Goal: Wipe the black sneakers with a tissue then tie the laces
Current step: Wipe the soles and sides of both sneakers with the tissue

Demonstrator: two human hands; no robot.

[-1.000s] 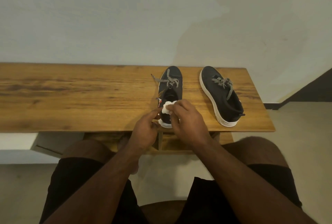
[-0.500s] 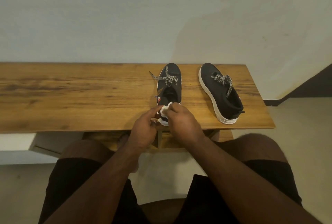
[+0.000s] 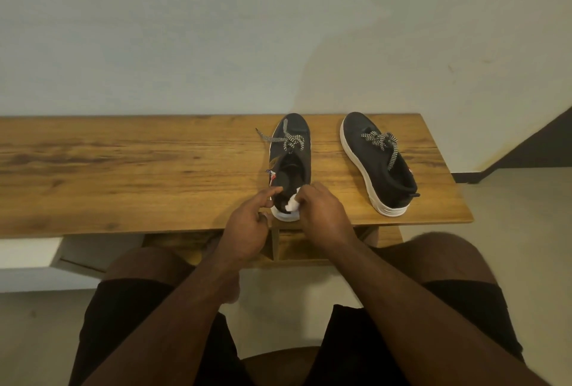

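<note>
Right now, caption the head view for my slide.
Right hand wipes the left sneaker's heel with a tissue; left hand steadies it.

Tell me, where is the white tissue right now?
In the head view, the tissue is pinched in the right hand, pressed on the heel of the left sneaker, near the wooden bench's front edge.

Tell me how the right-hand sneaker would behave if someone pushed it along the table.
The right-hand sneaker would probably slide rather than tip: its wide white sole lies flat on the wooden table. The dark upper looks soft, so it would likely dent under a finger. Its loose striped laces are floppy and would probably drag or shift.
</note>
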